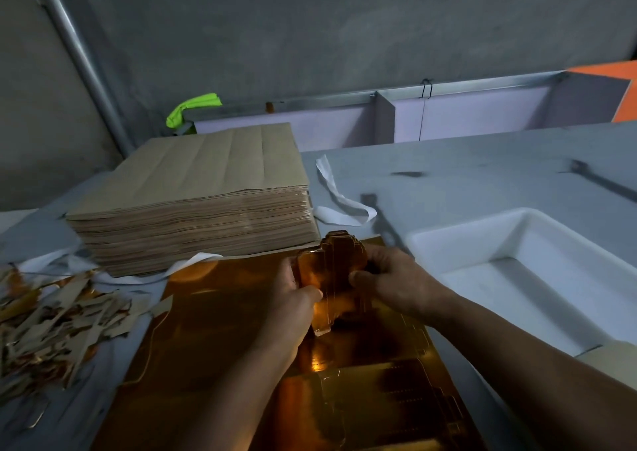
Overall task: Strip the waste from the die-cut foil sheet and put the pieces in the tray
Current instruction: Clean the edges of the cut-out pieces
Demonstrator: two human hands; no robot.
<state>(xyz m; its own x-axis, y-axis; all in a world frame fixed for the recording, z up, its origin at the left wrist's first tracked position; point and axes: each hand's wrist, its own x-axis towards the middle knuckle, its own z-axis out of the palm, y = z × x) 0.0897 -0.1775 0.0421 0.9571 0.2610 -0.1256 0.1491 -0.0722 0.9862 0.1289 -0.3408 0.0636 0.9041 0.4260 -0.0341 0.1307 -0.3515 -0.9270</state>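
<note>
Head view, looking down over both bare forearms. Left hand (293,299): grips a fanned bundle of shiny gold die-cut foil pieces (331,271) at its left edge, thumb curled over the front, remaining fingers hidden behind. Right hand (389,278): pinches the same bundle at its right edge, thumb pressed on the front, other fingers wrapped round the back. Bundle upright between the two sets of fingers, top edges stepped like stairs. Directly below the fingers and under both wrists: a large flat gold foil sheet (213,312) with cut outlines; whether the bundle's lower edge touches it, cannot tell.

To the right of the right-hand fingers, well apart: a white rectangular plastic tray (517,271) on the grey table top (482,175). Beyond the left-hand fingers: a thick stack of brown paper sheets (193,202), its near edge just beside the foil sheet. Far left of the left-hand fingers: a loose heap of brown and gold waste strips (44,319). Beyond both sets of fingertips, between stack and tray: a curled white strap (337,195).
</note>
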